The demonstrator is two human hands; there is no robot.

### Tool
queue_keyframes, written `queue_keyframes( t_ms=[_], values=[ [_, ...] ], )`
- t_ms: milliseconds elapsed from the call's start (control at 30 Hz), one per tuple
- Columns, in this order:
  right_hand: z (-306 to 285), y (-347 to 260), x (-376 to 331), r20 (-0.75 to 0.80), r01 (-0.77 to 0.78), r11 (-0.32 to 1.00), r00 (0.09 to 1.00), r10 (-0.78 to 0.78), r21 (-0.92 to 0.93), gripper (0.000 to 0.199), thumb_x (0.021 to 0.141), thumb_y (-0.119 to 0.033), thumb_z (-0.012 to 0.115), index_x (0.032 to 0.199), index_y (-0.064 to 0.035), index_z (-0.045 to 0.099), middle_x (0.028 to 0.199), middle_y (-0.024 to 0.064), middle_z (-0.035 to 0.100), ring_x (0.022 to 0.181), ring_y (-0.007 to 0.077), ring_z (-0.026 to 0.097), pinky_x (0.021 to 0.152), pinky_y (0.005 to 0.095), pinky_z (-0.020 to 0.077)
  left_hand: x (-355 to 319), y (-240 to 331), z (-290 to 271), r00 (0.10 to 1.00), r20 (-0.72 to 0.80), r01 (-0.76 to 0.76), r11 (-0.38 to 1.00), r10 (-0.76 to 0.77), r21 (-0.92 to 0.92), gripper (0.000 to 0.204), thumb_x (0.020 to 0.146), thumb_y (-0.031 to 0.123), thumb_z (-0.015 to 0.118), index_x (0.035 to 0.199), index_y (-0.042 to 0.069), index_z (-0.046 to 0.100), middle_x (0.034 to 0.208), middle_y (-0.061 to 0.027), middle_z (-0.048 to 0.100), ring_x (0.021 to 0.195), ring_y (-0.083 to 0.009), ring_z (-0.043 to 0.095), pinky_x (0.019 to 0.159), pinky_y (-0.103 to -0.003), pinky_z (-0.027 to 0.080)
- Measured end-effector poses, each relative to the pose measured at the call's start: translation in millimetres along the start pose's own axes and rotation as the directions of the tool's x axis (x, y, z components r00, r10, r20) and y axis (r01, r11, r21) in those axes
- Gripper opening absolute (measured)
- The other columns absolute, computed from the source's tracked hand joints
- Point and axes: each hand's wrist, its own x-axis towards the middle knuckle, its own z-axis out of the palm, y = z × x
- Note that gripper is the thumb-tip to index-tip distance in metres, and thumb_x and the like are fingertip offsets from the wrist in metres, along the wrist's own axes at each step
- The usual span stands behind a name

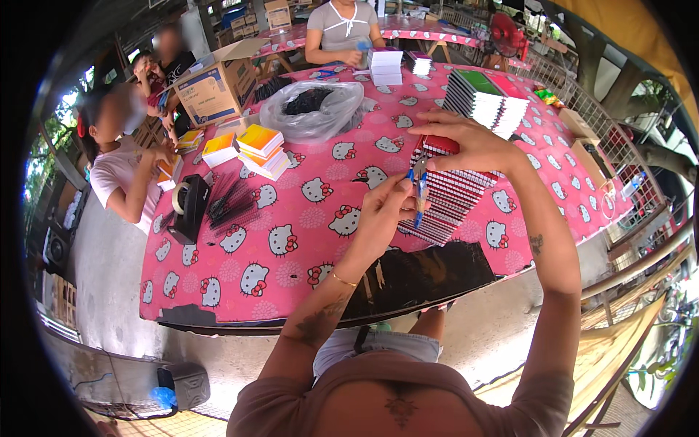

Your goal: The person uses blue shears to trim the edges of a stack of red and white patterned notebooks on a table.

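My left hand (388, 206) is closed around pliers with blue handles (420, 195), their jaws pointing away from me. Curved over the far end of the stack, my right hand (477, 148) grips a red-covered notebook (441, 145) between thumb and fingers. The jaws are close to the right thumb, at the notebook's edge. What they bite on, if anything, is too small to make out. Beneath both hands lies a stack of red wire-bound notebooks (455, 200), their bound edges showing as striped rows.
A pink patterned cloth covers the table (317, 240). Green and red notebooks (480, 98) stand beyond my right hand. Left are a bag of black wire coils (309, 109), yellow notepads (262, 149), loose black coils (231, 204), a tape dispenser (191, 209) and a carton (215, 91). People stand around.
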Motion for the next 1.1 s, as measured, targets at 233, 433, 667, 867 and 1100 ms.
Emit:
queue_keyframes(
  t_ms=[233,433,667,867,1100],
  values=[
    [0.5,-2.4,-0.3,0.0,-0.007,1.0,1.0,0.007,0.003,0.07,0.074,-0.05,0.068,0.135,-0.0203,0.05,0.144,0.0163,0.04,0.134,0.0353,0.035,0.109,0.0432,0.029,0.9,2.2,1.8,0.997,-0.081,0.007,0.993,0.003,0.119,0.037,0.098,0.024,0.048,0.122,-0.003,0.053,0.095,-0.0134,0.065,0.077,-0.0231,0.066,0.068,-0.033,0.055],
    [-1.6,-5.4,-2.4,0.002,-0.029,0.999,1.0,0.029,-0.014,0.069,0.073,-0.048,0.068,0.134,-0.0201,0.051,0.143,0.0159,0.04,0.134,0.0346,0.035,0.109,0.0437,0.029,-8.8,11.0,18.6,0.824,0.167,-0.29,0.151,0.541,0.945,0.038,0.097,0.024,0.049,0.125,-0.002,0.053,0.095,-0.0132,0.065,0.073,-0.022,0.065,0.07,-0.033,0.055],
    [0.7,-7.2,-0.9,-0.001,-0.041,0.999,0.999,0.041,-0.032,0.064,0.072,-0.046,0.069,0.129,-0.0215,0.055,0.143,0.0129,0.041,0.132,0.0328,0.038,0.108,0.0435,0.0309,-9.2,-6.0,-5.9,0.999,-0.018,-0.044,0.999,0.043,-0.014,0.041,0.098,0.026,0.047,0.127,-0.004,0.049,0.101,-0.016,0.066,0.089,-0.0272,0.068,0.075,-0.035,0.055],
    [0.6,-5.1,-2.4,0.001,-0.043,0.999,0.999,0.043,-0.017,0.063,0.073,-0.045,0.069,0.129,-0.0215,0.055,0.142,0.012,0.042,0.132,0.032,0.038,0.107,0.0443,0.0308,-2.6,-3.5,-6.9,0.995,-0.087,0.052,0.997,-0.047,0.052,0.04,0.098,0.025,0.048,0.126,-0.003,0.05,0.096,-0.0137,0.066,0.08,-0.0237,0.067,0.075,-0.034,0.055],
    [-0.9,-9.1,-1.2,0.008,-0.056,0.998,0.998,0.056,0.01,0.061,0.071,-0.033,0.071,0.128,-0.0208,0.055,0.143,0.0129,0.041,0.134,0.0338,0.035,0.108,0.0448,0.0304,-5.1,-8.3,-12.7,0.995,-0.067,-0.059,0.973,0.076,0.224,0.038,0.097,0.021,0.048,0.126,-0.005,0.052,0.093,-0.0116,0.066,0.074,-0.0215,0.067,0.074,-0.031,0.055]
  ],
)
